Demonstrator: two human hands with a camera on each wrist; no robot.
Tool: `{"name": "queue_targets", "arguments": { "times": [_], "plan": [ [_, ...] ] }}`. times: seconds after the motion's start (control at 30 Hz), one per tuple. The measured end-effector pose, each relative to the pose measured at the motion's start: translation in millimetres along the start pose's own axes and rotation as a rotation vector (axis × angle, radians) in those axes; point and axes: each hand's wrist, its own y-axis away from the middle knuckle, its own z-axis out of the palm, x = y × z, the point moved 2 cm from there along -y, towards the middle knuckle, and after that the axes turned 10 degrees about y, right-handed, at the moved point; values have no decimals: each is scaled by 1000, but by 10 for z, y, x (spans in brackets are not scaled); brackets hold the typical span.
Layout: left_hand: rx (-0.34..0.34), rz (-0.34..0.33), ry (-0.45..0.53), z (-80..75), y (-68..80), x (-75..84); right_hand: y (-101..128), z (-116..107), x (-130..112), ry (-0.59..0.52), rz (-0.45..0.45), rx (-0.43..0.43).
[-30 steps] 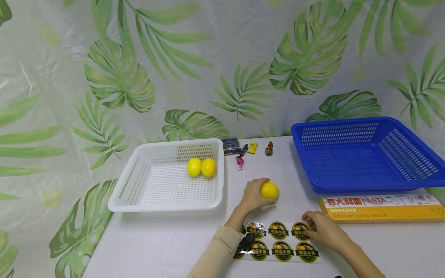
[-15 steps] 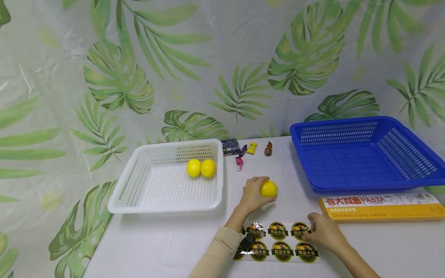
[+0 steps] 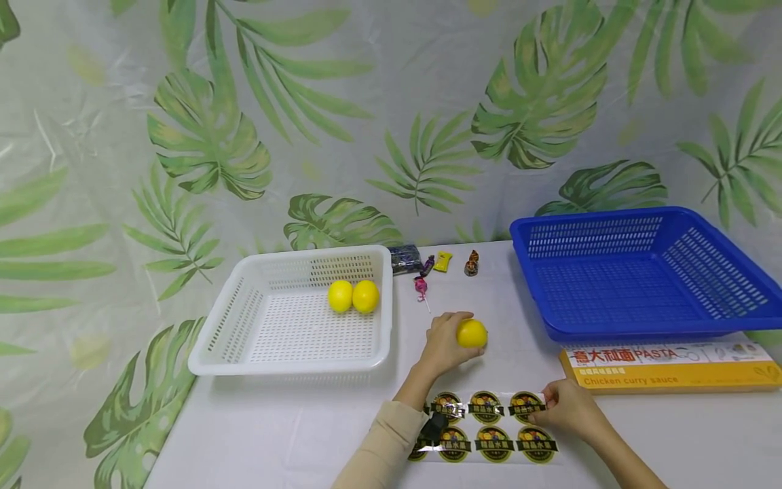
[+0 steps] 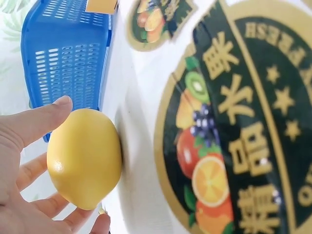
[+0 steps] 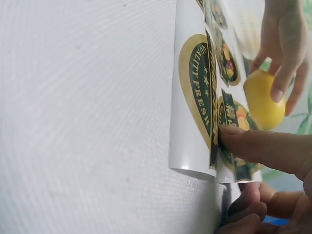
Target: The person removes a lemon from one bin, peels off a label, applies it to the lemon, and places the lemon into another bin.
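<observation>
On the white cloth, my left hand (image 3: 444, 343) grips a yellow lemon (image 3: 472, 333). The left wrist view shows the thumb over the top of that lemon (image 4: 85, 156) and the fingers curled round its far side. My right hand (image 3: 571, 407) pinches the right edge of a clear sheet of round fruit stickers (image 3: 493, 443). Seen from the right wrist, the thumb (image 5: 243, 141) lies on the sheet's printed face with fingers behind, and the sheet (image 5: 187, 141) bends there. The left forearm covers the sheet's left end.
A white basket (image 3: 293, 367) at left holds two lemons (image 3: 366, 297). The blue basket (image 3: 611, 285) stands at right, behind a pasta box (image 3: 666, 367). Near the wall lie a pink lollipop (image 3: 421, 285), a yellow sweet (image 3: 442, 261), other wrapped sweets and a dark packet (image 3: 406, 259).
My right hand has closed its fingers on the sticker sheet's right edge, and the sheet has shifted slightly left. The left hand has stayed in place with the lemon.
</observation>
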Motion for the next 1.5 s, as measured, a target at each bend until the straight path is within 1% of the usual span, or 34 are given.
{"name": "queue_targets", "arguments": {
  "times": [0.13,0.23,0.3,0.37,0.4,0.43,0.47,0.5,0.53,0.6,0.67,0.73,0.77,0.83,0.93,1.03,1.17,1.23,1.3,1.4,1.5],
  "plan": [
    [0,2,-12,-13,-3,-8,3,11,1,-23,-51,10],
    [42,21,-30,-34,9,11,-17,5,2,-54,-111,12],
    [97,57,-44,-46,28,45,-35,-1,-5,-116,-158,-7],
    [154,106,-48,-54,58,100,-53,-6,-13,-194,-198,-35],
    [171,130,-51,-52,75,132,-61,-8,-19,-237,-208,-52],
    [173,160,-55,-50,96,167,-68,-12,-28,-275,-218,-66],
    [158,189,-55,-45,116,206,-77,-16,-32,-302,-232,-73],
    [126,218,-65,-32,132,242,-82,-21,-38,-321,-235,-76],
    [75,235,-80,-16,149,276,-86,-28,-44,-334,-236,-78],
    [-51,256,-119,35,178,332,-93,-46,-57,-356,-237,-83],
    [-169,262,-145,98,200,375,-99,-66,-63,-363,-235,-87],
    [-236,258,-188,164,219,401,-104,-87,-67,-368,-228,-96],
    [-249,261,-203,196,226,410,-108,-96,-68,-369,-226,-101],
    [-251,277,-235,250,235,425,-115,-111,-66,-362,-217,-108],
    [-225,309,-295,308,248,442,-125,-125,-63,-354,-205,-119],
    [-189,332,-325,346,259,455,-136,-128,-60,-354,-200,-124],
    [-145,340,-333,375,272,458,-150,-129,-55,-390,-224,-143],
    [-136,336,-319,382,276,450,-157,-137,-47,-433,-235,-174],
    [-138,328,-285,379,277,440,-164,-148,-29,-497,-242,-218],
    [-144,315,-213,356,281,428,-167,-159,2,-590,-196,-283],
    [-156,317,-133,322,285,425,-175,-143,35,-637,-155,-302]
  ]
}}
